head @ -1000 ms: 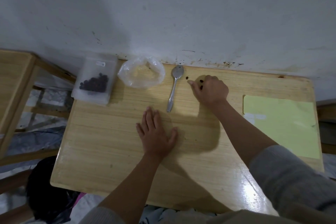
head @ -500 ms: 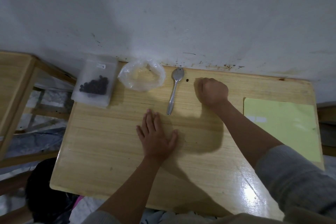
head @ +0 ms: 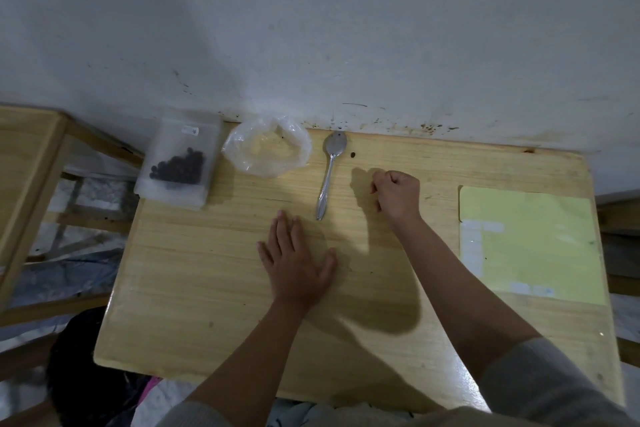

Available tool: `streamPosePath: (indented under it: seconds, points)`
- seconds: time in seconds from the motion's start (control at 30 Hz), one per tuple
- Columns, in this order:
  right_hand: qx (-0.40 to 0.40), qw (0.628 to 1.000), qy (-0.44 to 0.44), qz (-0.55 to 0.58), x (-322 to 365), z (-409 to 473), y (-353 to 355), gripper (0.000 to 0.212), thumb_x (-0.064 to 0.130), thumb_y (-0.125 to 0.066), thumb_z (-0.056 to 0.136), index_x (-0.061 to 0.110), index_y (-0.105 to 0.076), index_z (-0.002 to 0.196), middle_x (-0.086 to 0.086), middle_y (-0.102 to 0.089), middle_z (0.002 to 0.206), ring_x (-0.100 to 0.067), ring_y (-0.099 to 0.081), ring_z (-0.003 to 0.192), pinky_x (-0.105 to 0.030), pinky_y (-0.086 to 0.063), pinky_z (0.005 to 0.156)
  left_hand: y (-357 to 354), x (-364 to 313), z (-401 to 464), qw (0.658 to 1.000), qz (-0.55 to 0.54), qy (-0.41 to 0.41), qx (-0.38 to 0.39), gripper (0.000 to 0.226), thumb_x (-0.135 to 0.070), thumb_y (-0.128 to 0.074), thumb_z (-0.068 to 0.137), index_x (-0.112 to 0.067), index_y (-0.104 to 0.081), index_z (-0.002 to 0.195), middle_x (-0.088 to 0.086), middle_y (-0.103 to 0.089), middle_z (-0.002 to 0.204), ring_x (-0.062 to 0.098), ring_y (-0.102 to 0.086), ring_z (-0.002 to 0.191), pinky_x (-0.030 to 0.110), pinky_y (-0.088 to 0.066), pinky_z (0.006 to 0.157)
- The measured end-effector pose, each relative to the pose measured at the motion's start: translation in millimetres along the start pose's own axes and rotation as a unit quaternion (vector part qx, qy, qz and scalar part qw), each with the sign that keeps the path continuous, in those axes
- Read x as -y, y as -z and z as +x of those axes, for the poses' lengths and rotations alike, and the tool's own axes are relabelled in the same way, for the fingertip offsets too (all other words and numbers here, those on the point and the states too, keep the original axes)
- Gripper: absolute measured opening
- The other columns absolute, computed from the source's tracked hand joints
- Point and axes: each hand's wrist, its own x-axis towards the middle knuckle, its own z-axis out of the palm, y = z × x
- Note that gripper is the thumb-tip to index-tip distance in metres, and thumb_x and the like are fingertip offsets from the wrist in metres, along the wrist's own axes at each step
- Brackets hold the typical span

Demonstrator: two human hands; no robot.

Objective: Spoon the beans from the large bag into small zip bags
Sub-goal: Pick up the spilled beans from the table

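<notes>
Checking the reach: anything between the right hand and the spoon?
Nothing visible. The right hand, fingers curled, sits just right of the spoon with only bare table between. One stray bean lies near the spoon's bowl, off that line.

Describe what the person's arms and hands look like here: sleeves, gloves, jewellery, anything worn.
Both the left hand and the right hand are bare, with no gloves, rings or watch visible. The forearms are uncovered; grey sleeves of a soft-looking top are pushed up toward the elbows.
</notes>
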Motion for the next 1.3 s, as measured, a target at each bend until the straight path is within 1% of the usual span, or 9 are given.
streamPosePath:
  seconds: [0.13,0.3,0.5,0.67,0.8,0.9,1.0,1.1,1.3]
  points:
    - [0.012,0.998,-0.022,0.058,0.3,-1.2,2.1,0.042,-0.004,-0.055,0.083,0.009,-0.038,0.047,-0.004,-0.047,0.045,-0.01,-0.035,0.03,-0.019,-0.034,0.032,0.3,0.5,-0.4,1.0,0.001,-0.002,-0.003,0.086,-0.065,-0.047,0.073,-0.009,-0.037,0.138,0.014,-0.026,0.153,0.032,-0.024,0.139,0.063,-0.022,0.105]
    - [0.04,0.998,-0.01,0.051,1.2,-0.6,2.8,0.034,-0.008,-0.051,0.081,0.011,-0.037,0.056,-0.008,-0.042,0.052,-0.009,-0.033,0.034,-0.021,-0.034,0.034,0.5,0.0,-0.1,1.0,0.002,-0.003,-0.003,0.086,-0.065,-0.047,0.074,-0.009,-0.037,0.138,0.015,-0.026,0.153,0.032,-0.024,0.139,0.064,-0.023,0.104]
    - [0.115,0.989,-0.042,0.077,11.0,1.4,-2.4,0.023,0.001,-0.045,0.094,0.008,-0.064,0.082,-0.007,-0.051,0.059,-0.01,-0.04,0.04,-0.021,-0.038,0.036,1.9,0.6,-0.9,1.0,0.002,-0.007,-0.005,0.085,-0.065,-0.046,0.074,-0.008,-0.037,0.137,0.015,-0.026,0.153,0.032,-0.025,0.139,0.064,-0.025,0.103]
    - [0.165,0.974,-0.067,0.139,19.0,6.4,-6.7,0.03,-0.002,-0.034,0.086,0.004,-0.057,0.07,-0.005,-0.048,0.056,-0.013,-0.038,0.041,-0.019,-0.033,0.038,2.2,-0.5,-0.8,1.0,-0.003,-0.006,-0.002,0.085,-0.065,-0.046,0.074,-0.009,-0.035,0.137,0.015,-0.026,0.153,0.033,-0.025,0.139,0.065,-0.025,0.103]
    - [0.078,0.997,0.014,-0.019,17.3,16.1,-16.4,0.041,0.018,-0.046,0.096,0.007,-0.054,0.057,0.004,-0.044,0.047,-0.006,-0.032,0.036,-0.018,-0.03,0.037,2.9,-0.7,-0.5,1.0,-0.003,-0.005,-0.003,0.086,-0.065,-0.045,0.074,-0.009,-0.035,0.138,0.016,-0.027,0.153,0.033,-0.025,0.139,0.065,-0.024,0.103]
    - [0.03,0.984,0.116,-0.132,11.9,25.0,-21.8,0.047,0.028,-0.055,0.094,-0.005,-0.055,0.061,0.003,-0.05,0.052,-0.001,-0.04,0.042,-0.016,-0.038,0.048,2.8,-0.8,-1.1,1.0,-0.006,-0.008,-0.003,0.086,-0.066,-0.044,0.075,-0.009,-0.035,0.138,0.016,-0.026,0.153,0.033,-0.024,0.139,0.065,-0.023,0.104]
    - [0.018,0.955,0.187,-0.228,7.2,33.0,-23.1,0.034,0.028,-0.066,0.087,0.001,-0.06,0.068,0.003,-0.05,0.057,-0.01,-0.044,0.053,-0.023,-0.037,0.055,3.0,-0.9,-0.2,1.0,-0.005,-0.003,-0.004,0.086,-0.065,-0.044,0.074,-0.008,-0.037,0.138,0.016,-0.028,0.152,0.033,-0.025,0.139,0.065,-0.025,0.103]
    - [0.013,0.939,0.204,-0.276,4.6,37.6,-26.0,0.025,0.03,-0.071,0.082,0.005,-0.069,0.08,-0.002,-0.062,0.072,-0.014,-0.053,0.066,-0.024,-0.038,0.061,3.0,-1.6,0.0,1.0,-0.001,-0.004,-0.006,0.086,-0.065,-0.045,0.073,-0.009,-0.037,0.137,0.016,-0.029,0.152,0.032,-0.026,0.138,0.064,-0.025,0.103]
    - [-0.001,0.934,0.198,-0.298,4.7,41.4,-31.0,0.031,0.031,-0.077,0.077,0.005,-0.072,0.092,-0.008,-0.072,0.091,-0.02,-0.066,0.084,-0.027,-0.049,0.07,2.1,0.1,0.0,1.0,0.003,-0.005,-0.002,0.086,-0.065,-0.045,0.074,-0.008,-0.039,0.137,0.016,-0.029,0.152,0.033,-0.028,0.138,0.063,-0.026,0.103]
